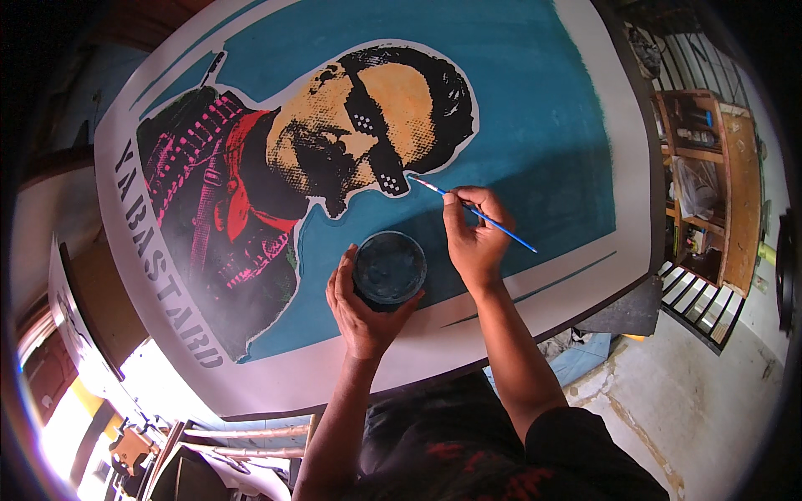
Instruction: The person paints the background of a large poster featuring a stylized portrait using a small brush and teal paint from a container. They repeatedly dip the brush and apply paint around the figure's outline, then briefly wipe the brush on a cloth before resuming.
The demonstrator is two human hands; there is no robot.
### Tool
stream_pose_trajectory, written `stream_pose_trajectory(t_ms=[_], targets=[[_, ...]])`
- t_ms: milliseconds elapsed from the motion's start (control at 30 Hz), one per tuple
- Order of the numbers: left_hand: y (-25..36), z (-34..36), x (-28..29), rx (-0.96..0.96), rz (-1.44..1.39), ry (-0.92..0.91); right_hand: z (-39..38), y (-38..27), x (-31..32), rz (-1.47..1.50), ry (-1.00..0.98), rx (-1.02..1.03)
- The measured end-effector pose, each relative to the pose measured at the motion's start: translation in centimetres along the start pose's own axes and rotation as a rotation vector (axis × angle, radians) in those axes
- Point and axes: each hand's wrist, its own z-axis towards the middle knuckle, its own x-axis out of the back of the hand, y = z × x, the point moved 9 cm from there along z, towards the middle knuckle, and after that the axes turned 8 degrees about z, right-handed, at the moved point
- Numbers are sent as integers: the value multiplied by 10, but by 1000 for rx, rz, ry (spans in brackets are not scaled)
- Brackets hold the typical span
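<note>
My right hand (478, 238) pinches a thin paintbrush (516, 235) with a blue handle. The brush tip meets the picture beside the end of the dark pixelated glasses, at the white outline around the portrait's head. Cupped in my left hand (365, 321) is a round cup (389, 267) with dark blue-grey paint in it, held over the lower part of the sheet. Beneath both hands lies a large painted poster (535, 125) with a teal ground and a white border. Its portrait (334, 125) is orange and black, with a red scarf, pink markings and dark lettering along the left border.
To the right stands a wooden shelf (733, 188) with a plastic bag and small items, above a slatted metal rack (706, 307). Wooden frames (246, 442) lean at the lower left, near a pale board (75, 309). The floor (660, 409) is stained.
</note>
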Motion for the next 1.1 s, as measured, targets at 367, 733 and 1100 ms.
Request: stream_pose_trajectory(t_ms=[367, 733, 1100], targets=[[1, -1, 1, -21, 0, 39, -1, 1, 4, -27, 34, 6], [0, -1, 2, -22, -17, 36, 7, -12, 10, -67, 1, 84], [0, -1, 2, -23, -11, 50, 6, -19, 14, -86, -101, 104]])
